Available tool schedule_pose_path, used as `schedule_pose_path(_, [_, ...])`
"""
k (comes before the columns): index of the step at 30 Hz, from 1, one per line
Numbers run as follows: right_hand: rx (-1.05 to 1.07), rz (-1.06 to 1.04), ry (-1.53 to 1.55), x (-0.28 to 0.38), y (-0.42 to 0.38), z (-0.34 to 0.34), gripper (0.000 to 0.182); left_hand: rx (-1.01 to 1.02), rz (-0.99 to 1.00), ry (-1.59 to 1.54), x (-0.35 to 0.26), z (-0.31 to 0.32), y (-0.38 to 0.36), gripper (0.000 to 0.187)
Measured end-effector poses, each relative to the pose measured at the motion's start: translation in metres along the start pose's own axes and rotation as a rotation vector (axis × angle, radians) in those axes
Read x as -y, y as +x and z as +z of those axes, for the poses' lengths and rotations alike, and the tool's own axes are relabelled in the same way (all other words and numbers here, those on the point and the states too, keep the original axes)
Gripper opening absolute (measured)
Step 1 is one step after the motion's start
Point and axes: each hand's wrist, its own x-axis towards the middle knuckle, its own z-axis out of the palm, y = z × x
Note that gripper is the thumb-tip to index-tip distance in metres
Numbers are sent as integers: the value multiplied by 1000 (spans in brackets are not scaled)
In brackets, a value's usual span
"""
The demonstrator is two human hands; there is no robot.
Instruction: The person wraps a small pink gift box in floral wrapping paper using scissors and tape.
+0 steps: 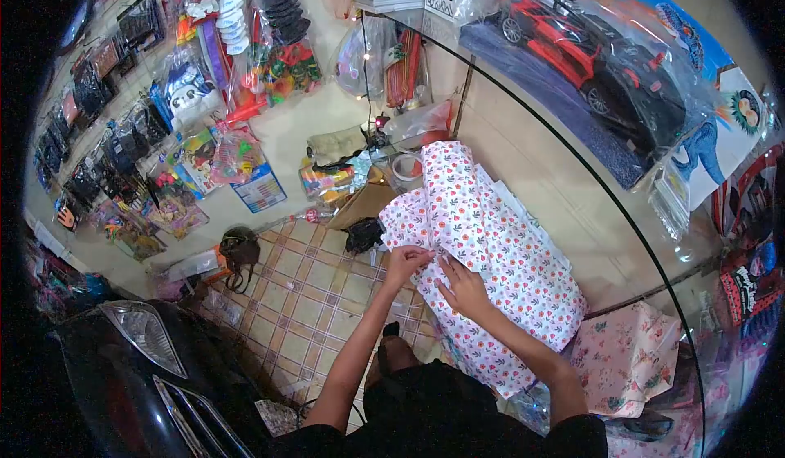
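A large bundle covered in white wrapping paper (523, 303) with small red and purple flowers lies in front of me, its upper end folded over. My left hand (407, 265) is closed, its fingertips pinching the paper near a fold on the left side. Just to the right, my right hand (464, 288) rests on the same sheet with fingers stretched toward the left fingertips. Whatever is inside the paper is hidden. Above the bundle sits a roll of clear tape (406, 166).
A glass shelf edge (609, 181) curves along the right, with a boxed red and black toy car (572, 49) above it. Pink floral paper (628, 358) lies lower right. A black vehicle front (123, 376) stands at left on the tiled floor (302, 294). Packaged goods (192, 90) hang upper left.
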Motion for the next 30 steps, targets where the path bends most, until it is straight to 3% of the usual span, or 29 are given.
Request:
schedule_pose_path(7, [113, 71, -78, 11, 7, -9, 55, -25, 91, -62, 29, 4, 11, 17])
schedule_pose_path(10, [84, 85, -111, 11, 8, -3, 55, 23, -1, -220, 19, 3, 8, 15])
schedule_pose_path(14, [52, 74, -279, 4, -5, 10, 55, -31, -181, -154, 24, 4, 16, 14])
schedule_pose_path(16, [133, 155, -297, 6, -9, 2, 50, -31, -265, -150, 15, 8, 15, 14])
schedule_pose_path(25, [175, 202, -474, 16, -28, -17, 41, -50, -302, -73, 18, 12, 19, 17])
schedule_pose_path(30, [257, 230, -450, 16, -30, -17, 39, -52, -187, -113, 29, 12, 21, 20])
